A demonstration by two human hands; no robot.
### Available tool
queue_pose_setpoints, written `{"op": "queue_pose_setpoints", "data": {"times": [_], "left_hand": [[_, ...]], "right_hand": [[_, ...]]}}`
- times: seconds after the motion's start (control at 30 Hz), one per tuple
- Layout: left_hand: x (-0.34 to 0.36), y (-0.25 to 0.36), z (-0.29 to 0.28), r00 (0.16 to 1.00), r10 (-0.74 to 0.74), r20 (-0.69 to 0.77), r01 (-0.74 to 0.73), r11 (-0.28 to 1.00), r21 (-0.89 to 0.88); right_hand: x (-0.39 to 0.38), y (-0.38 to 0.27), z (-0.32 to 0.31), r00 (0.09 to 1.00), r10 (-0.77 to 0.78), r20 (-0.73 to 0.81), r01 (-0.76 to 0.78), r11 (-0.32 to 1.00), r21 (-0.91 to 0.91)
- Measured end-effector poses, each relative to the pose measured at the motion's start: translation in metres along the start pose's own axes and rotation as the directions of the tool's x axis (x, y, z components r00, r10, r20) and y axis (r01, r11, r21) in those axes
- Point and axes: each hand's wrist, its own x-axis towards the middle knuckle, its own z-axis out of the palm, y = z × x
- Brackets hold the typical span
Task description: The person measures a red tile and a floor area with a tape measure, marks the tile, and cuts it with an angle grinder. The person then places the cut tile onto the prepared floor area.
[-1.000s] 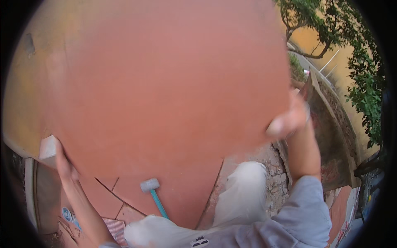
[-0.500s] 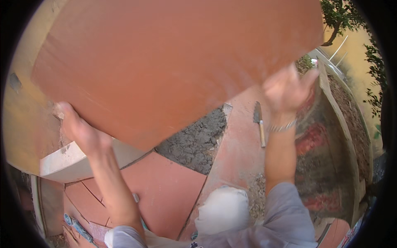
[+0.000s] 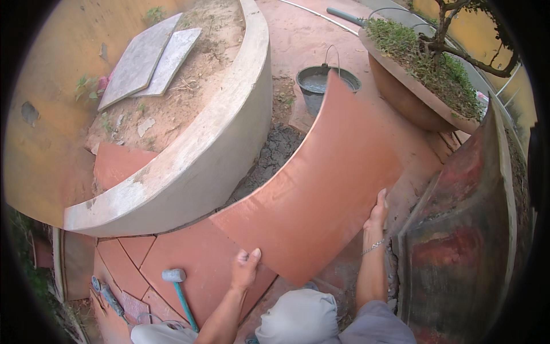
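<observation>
I hold up a large terracotta floor tile (image 3: 321, 183), tilted, with a curved cut along its left edge. My left hand (image 3: 245, 268) grips its near left edge, thumb on the upper face. On the near right edge my right hand (image 3: 376, 212) is closed around the tile, a bracelet on that wrist. Wet grey mortar (image 3: 278, 152) shows between the tile and a curved whitewashed planter wall (image 3: 229, 132); the tile hides the rest of it. Laid terracotta tiles (image 3: 189, 258) lie to the left of my left hand.
A mallet (image 3: 173, 276) with a teal handle and an angle grinder (image 3: 109, 298) lie at lower left. Farther off stands a bucket (image 3: 314, 98) of greyish liquid. A large potted tree (image 3: 401, 86) and a dark stained planter (image 3: 458, 246) flank the right. Grey slabs (image 3: 143, 60) rest on soil.
The tile has come down and to the right, away from close before my view, with both hands still on it. My view now takes in the planter, bucket and pot.
</observation>
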Motion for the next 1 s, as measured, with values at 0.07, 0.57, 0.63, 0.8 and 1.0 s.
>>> {"op": "queue_pose_setpoints", "data": {"times": [0.07, 0.57, 0.63, 0.8, 1.0], "left_hand": [[0.005, -0.029, -0.004, 0.988, -0.156, 0.022, 0.157, 0.978, -0.135], [0.096, -0.066, -0.052, 0.906, -0.367, -0.21, 0.356, 0.93, -0.089], [0.108, -0.063, -0.049, 0.92, -0.342, -0.193, 0.329, 0.939, -0.099], [0.125, -0.055, -0.05, 0.93, -0.313, -0.191, 0.299, 0.949, -0.096], [0.132, -0.048, -0.055, 0.932, -0.325, -0.159, 0.318, 0.946, -0.07]], "right_hand": [[0.01, 0.025, -0.014, 0.997, 0.069, -0.033, -0.072, 0.991, -0.116], [0.079, 0.165, 0.04, 0.987, 0.136, -0.082, -0.158, 0.881, -0.445], [0.093, 0.174, 0.044, 0.985, 0.14, -0.097, -0.17, 0.863, -0.475], [0.099, 0.182, 0.058, 0.984, 0.099, -0.145, -0.156, 0.87, -0.467], [0.094, 0.173, 0.068, 0.985, 0.156, -0.076, -0.173, 0.855, -0.488]]}}
